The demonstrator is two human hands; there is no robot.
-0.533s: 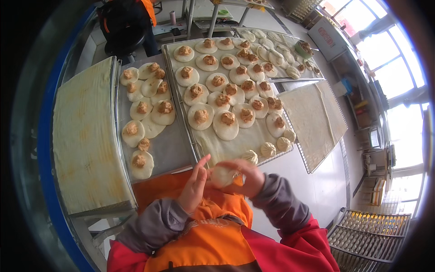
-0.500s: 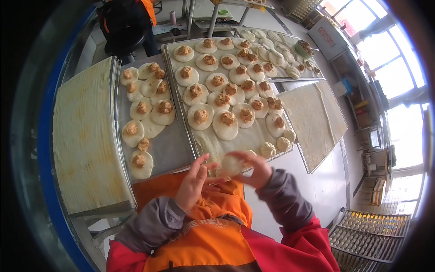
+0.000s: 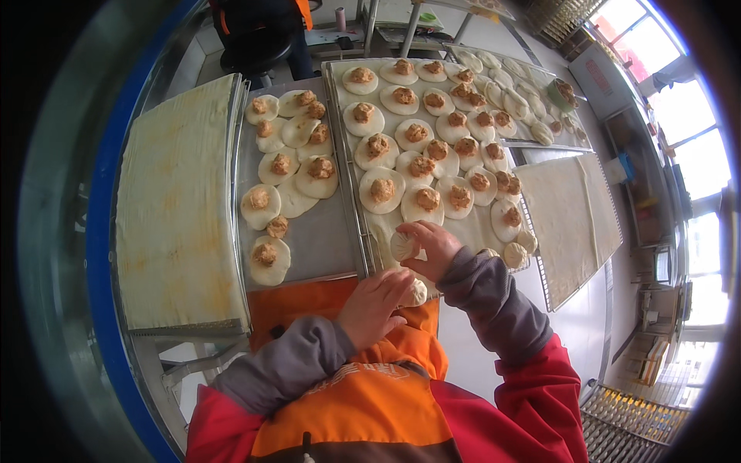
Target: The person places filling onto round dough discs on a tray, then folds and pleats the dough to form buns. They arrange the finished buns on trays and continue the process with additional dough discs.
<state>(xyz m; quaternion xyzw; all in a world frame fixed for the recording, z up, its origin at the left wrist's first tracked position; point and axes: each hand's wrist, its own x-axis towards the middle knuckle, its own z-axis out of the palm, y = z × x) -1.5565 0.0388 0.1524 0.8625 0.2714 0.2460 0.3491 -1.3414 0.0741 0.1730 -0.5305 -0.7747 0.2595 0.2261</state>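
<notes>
My right hand [image 3: 435, 250] pinches a small pleated bun [image 3: 402, 246] between thumb and fingers, over the near edge of the middle tray [image 3: 380, 238]. My left hand [image 3: 376, 305] lies lower and to the left, back upward, fingers stretched out, holding nothing that I can see. Just past its fingertips another pleated bun [image 3: 417, 292] shows at the tray's near edge; I cannot tell whether they touch. Finished buns [image 3: 515, 255] sit at the tray's near right corner. Flat dough rounds [image 3: 382, 191] topped with lumps of brownish filling cover most of the tray.
To the left, a narrower tray [image 3: 316, 248] bears more topped rounds, beside a stack of cloth-covered racks [image 3: 179, 216]. On the right stands a cloth-covered rack [image 3: 573, 212]. Farther back are plain dough pieces [image 3: 515, 103] and a bowl of filling [image 3: 563, 94]. A person [image 3: 266, 23] is near a stool.
My right hand has moved forward over the tray with the bun, whose pleats now show. My left hand has turned palm down and come away from that bun. The whole view has shifted.
</notes>
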